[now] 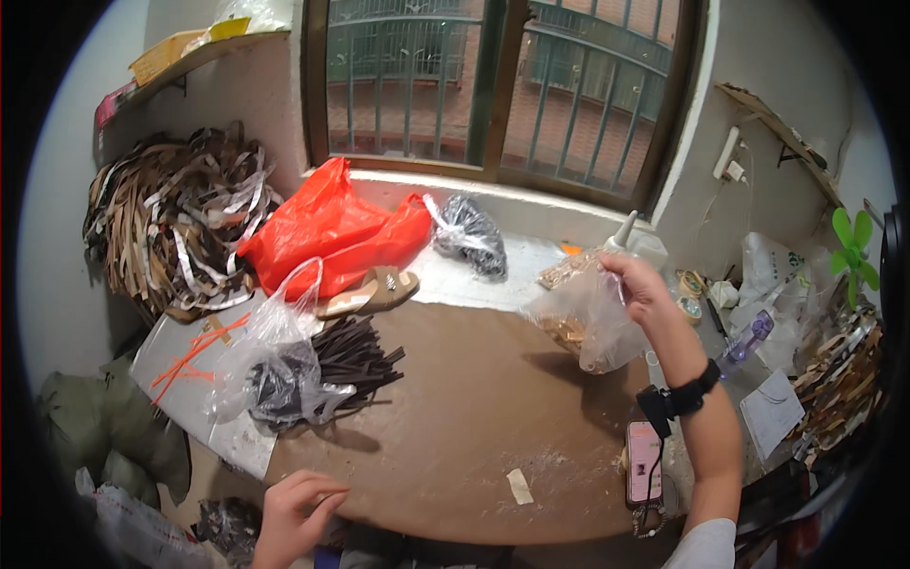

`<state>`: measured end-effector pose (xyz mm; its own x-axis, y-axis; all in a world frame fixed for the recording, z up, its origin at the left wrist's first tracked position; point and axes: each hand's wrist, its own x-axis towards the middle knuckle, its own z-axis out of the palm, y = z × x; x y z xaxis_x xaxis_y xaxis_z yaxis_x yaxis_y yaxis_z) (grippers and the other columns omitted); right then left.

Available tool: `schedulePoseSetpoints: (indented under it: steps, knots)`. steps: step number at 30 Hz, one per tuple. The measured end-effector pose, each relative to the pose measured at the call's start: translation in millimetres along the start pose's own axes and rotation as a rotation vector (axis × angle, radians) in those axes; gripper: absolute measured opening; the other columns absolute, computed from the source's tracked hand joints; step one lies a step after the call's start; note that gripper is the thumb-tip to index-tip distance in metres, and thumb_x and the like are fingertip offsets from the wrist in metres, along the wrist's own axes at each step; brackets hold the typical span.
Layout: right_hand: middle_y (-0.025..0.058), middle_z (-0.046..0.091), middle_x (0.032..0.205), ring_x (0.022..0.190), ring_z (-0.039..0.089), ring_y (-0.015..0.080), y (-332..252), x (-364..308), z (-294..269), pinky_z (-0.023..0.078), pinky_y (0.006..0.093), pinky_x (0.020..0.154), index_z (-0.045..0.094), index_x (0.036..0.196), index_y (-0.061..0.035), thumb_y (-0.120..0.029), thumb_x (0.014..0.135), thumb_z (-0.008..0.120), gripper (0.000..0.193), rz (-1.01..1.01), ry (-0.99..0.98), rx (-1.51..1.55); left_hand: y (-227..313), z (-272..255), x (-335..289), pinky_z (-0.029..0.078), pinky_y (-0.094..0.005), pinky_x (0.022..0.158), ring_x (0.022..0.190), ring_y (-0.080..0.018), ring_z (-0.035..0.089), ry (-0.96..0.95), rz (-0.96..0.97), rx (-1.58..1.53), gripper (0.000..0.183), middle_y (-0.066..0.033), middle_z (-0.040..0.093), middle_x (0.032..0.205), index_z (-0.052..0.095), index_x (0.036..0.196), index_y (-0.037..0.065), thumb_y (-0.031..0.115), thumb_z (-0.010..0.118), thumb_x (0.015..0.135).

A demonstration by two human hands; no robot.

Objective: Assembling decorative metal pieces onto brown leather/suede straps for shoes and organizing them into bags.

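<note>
My right hand [640, 286] is closed on the top of a clear plastic bag [607, 327], which hangs over the far right part of the table. Tan pieces show in and beside the bag; I cannot make out their kind. At the table's front left edge my left hand [296, 512] holds nothing, its fingers loosely bent and the thumb apart. Beyond it lies a bundle of dark brown strips [355, 360], partly inside another clear plastic bag [284, 346]. A brown sandal [379, 292] with an ornament rests behind the strips.
A red plastic bag [332, 228] and a tied bag of black material [469, 237] stand below the window. Many strips [180, 218] are heaped at left. A phone [645, 460], a white bottle [646, 248] and a green fan [851, 248] are at right. A paper scrap [519, 486] lies in front.
</note>
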<state>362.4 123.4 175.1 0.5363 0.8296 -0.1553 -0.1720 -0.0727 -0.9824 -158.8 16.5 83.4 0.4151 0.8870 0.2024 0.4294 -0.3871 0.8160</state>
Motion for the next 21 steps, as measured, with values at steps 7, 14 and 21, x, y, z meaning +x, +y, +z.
schedulePoseSetpoints:
  steps: [7,14,21]
  knots:
    - [0.0049,0.066,0.09,0.08,0.062,0.0174,22,-109,75,0.051,0.0343,0.076,0.065,0.099,-0.0054,-0.021,0.095,0.065,0.016,0.002,-0.337,0.183,-13,64,44,0.05,-0.0304,0.091,0.105,-0.0197,0.064,-0.119,-0.01,-0.422,0.039,-0.0115,0.059,0.124,0.056,0.131,0.0,0.005,0.062,0.093]
    - [0.0111,0.062,0.122,0.114,0.056,0.022,105,-145,112,0.055,0.0445,0.086,0.062,0.12,-0.002,-0.003,0.088,0.052,0.034,0.326,-0.726,-0.194,-29,84,36,0.05,-0.0332,0.092,0.118,-0.0257,0.054,0.142,-0.083,-0.305,0.062,-0.0144,0.038,0.138,0.038,0.146,0.003,0.017,0.068,0.093]
    - [0.0219,0.054,0.132,0.115,0.057,0.0392,154,-138,135,0.05,0.0453,0.093,0.055,0.134,-0.0111,-0.019,0.074,0.074,0.063,-0.818,-0.84,-1.226,-18,77,20,0.043,-0.04,0.099,0.115,-0.0348,0.052,0.312,0.11,0.023,0.047,-0.0171,0.046,0.13,0.055,0.133,0.007,0.01,0.069,0.088]
